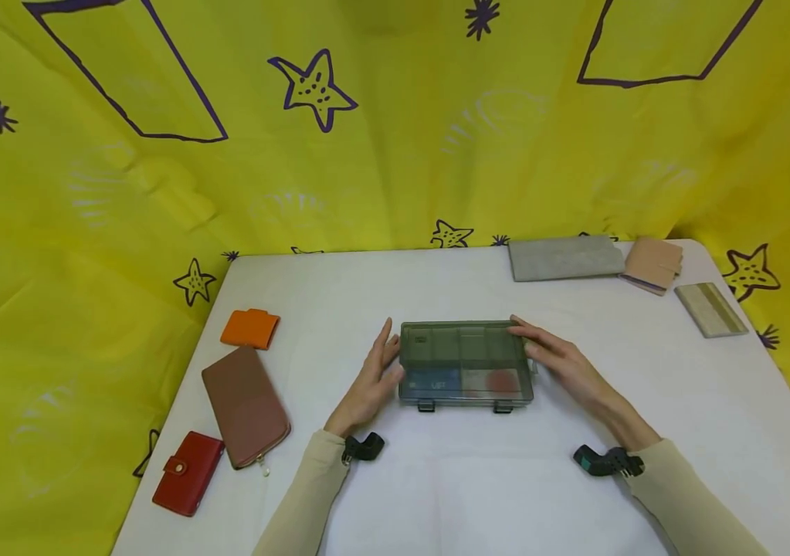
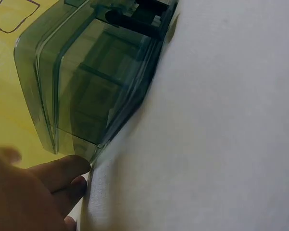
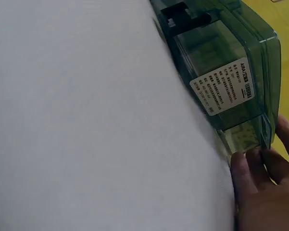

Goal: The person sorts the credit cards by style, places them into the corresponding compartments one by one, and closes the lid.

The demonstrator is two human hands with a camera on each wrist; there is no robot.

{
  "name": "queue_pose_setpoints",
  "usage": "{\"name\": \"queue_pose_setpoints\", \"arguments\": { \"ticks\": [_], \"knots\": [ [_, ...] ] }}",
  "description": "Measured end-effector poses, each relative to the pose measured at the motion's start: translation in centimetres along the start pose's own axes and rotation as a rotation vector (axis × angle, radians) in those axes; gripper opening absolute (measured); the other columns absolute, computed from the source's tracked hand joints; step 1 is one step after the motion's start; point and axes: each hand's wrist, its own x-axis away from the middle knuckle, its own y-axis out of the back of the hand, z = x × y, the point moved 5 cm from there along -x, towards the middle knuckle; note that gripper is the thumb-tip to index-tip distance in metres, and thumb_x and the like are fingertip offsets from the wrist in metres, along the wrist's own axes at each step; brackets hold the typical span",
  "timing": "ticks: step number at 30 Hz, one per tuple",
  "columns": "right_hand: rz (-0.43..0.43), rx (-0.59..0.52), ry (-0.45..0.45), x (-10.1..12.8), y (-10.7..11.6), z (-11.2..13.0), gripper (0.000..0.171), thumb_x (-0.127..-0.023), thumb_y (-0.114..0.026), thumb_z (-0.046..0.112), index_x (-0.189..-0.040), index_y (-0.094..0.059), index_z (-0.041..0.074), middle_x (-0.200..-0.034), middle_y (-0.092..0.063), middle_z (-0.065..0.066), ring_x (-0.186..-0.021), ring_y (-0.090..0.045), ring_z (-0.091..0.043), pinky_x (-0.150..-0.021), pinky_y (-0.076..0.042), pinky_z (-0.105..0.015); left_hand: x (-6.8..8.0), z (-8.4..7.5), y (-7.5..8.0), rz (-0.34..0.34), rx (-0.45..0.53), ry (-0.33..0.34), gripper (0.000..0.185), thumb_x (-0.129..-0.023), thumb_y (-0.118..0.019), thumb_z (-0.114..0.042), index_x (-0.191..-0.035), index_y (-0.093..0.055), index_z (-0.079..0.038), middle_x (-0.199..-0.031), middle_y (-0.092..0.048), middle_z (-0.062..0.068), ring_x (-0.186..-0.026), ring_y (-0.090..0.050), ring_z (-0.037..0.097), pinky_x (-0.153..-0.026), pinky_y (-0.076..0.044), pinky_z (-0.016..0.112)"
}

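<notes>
A see-through green plastic compartment box (image 1: 436, 349) lies on the white table with its lid down and two black latches on its near side. Through the lid show a blue card and a pale card with a red patch. Beside the box's left end is my left hand (image 1: 369, 384), fingers extended, fingertips right at the lower corner in the left wrist view. My right hand (image 1: 570, 372) reaches along the right end, its fingertips over the far right corner. A white printed label (image 3: 223, 86) is stuck on that end of the box.
To the left lie an orange card holder (image 1: 249, 329), a brown zip wallet (image 1: 249, 405) and a red snap wallet (image 1: 188, 473). At the back right are a grey long wallet (image 1: 564, 258), a tan wallet (image 1: 652, 264) and a grey-beige card holder (image 1: 710, 309). A yellow patterned cloth (image 1: 381, 177) hangs behind.
</notes>
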Motion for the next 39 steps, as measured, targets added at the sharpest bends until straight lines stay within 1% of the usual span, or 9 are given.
{"name": "queue_pose_setpoints", "arguments": {
  "ticks": [5, 9, 12, 14, 17, 20, 25, 32, 39],
  "knots": [
    [0.026, 0.320, -0.091, 0.4, -0.8, 0.6, 0.058, -0.109, -0.062, 0.018, -0.162, -0.042, 0.013, -0.175, -0.022, -0.022, -0.160, -0.021, -0.051, -0.114, -0.024, 0.000, 0.1, -0.6, -0.2, 0.047, -0.178, -0.050, 0.075, -0.103, -0.070, -0.032, -0.168, -0.034, -0.021, -0.174, -0.033, 0.009, -0.166, -0.013, 0.034, -0.135, 0.002, 0.058],
    [0.033, 0.389, -0.121, 0.9, -1.1, 1.0, 0.060, -0.110, -0.060, 0.021, -0.165, -0.038, 0.019, -0.177, -0.013, -0.024, -0.158, -0.019, -0.058, -0.130, -0.031, -0.049, 0.2, -0.7, -0.4, 0.066, -0.208, -0.061, 0.072, -0.103, -0.070, -0.032, -0.166, -0.038, -0.022, -0.172, -0.036, 0.008, -0.166, -0.012, 0.034, -0.135, 0.003, 0.059],
    [0.041, 0.347, -0.113, 1.4, -1.6, 1.3, 0.067, -0.107, -0.061, 0.019, -0.168, -0.033, 0.019, -0.178, 0.006, -0.021, -0.159, -0.004, -0.060, -0.112, -0.017, -0.090, 0.3, -0.9, -0.6, 0.098, -0.249, -0.086, 0.083, -0.097, -0.074, -0.041, -0.168, -0.034, -0.023, -0.174, -0.034, 0.009, -0.166, -0.011, 0.036, -0.134, 0.002, 0.062],
    [0.046, 0.317, -0.071, 1.6, -2.1, 1.7, 0.078, -0.099, -0.068, 0.016, -0.168, -0.031, 0.016, -0.176, 0.014, -0.024, -0.157, 0.004, -0.063, -0.103, -0.013, -0.097, 0.4, -0.9, -0.7, 0.115, -0.266, -0.108, 0.092, -0.090, -0.078, -0.040, -0.168, -0.032, -0.022, -0.174, -0.032, 0.010, -0.166, -0.010, 0.038, -0.133, 0.001, 0.064],
    [0.068, 0.368, -0.026, 1.9, -3.3, 2.2, 0.100, -0.081, -0.074, 0.003, -0.169, -0.028, 0.015, -0.174, 0.018, -0.029, -0.155, 0.005, -0.067, -0.101, -0.026, -0.094, 0.5, -0.9, -0.9, 0.110, -0.303, -0.118, 0.100, -0.079, -0.079, -0.026, -0.167, -0.032, -0.022, -0.174, -0.031, 0.011, -0.166, -0.012, 0.038, -0.132, -0.002, 0.065],
    [0.063, 0.502, -0.040, 2.0, -4.5, 2.1, 0.114, -0.071, -0.074, -0.007, -0.170, -0.025, 0.020, -0.173, 0.019, -0.030, -0.153, -0.006, -0.069, -0.092, -0.053, -0.068, 0.5, -0.8, -1.2, 0.079, -0.367, -0.100, 0.104, -0.074, -0.078, -0.014, -0.167, -0.031, -0.022, -0.173, -0.033, 0.011, -0.165, -0.015, 0.036, -0.133, -0.005, 0.065],
    [0.038, 0.610, -0.105, 2.0, -5.1, 1.8, 0.118, -0.071, -0.074, -0.013, -0.171, -0.024, 0.025, -0.174, 0.017, -0.029, -0.152, -0.020, -0.067, -0.080, -0.055, -0.040, 0.4, -0.8, -1.6, 0.041, -0.419, -0.064, 0.105, -0.075, -0.083, -0.013, -0.166, -0.032, -0.023, -0.173, -0.033, 0.012, -0.165, -0.017, 0.034, -0.134, -0.007, 0.062],
    [0.073, 0.602, -0.119, 1.9, -4.9, 1.6, 0.118, -0.080, -0.096, 0.027, -0.171, -0.022, 0.028, -0.175, 0.015, -0.029, -0.156, -0.011, -0.064, -0.110, -0.041, -0.079, 0.5, -0.8, -1.6, 0.017, -0.428, -0.047, 0.116, -0.073, -0.097, -0.045, -0.167, -0.031, -0.029, -0.173, -0.033, 0.011, -0.166, -0.017, 0.031, -0.135, -0.007, 0.058],
    [0.103, 0.569, -0.103, 2.1, -4.9, 1.6, 0.115, -0.085, -0.090, 0.037, -0.172, -0.016, 0.026, -0.174, 0.022, -0.026, -0.156, -0.006, -0.065, -0.111, -0.035, -0.083, 0.2, -0.7, -1.2, -0.048, -0.358, -0.070, 0.110, -0.068, -0.100, -0.038, -0.162, -0.043, -0.028, -0.167, -0.043, 0.009, -0.163, -0.025, 0.029, -0.134, -0.012, 0.058]
  ]
}}
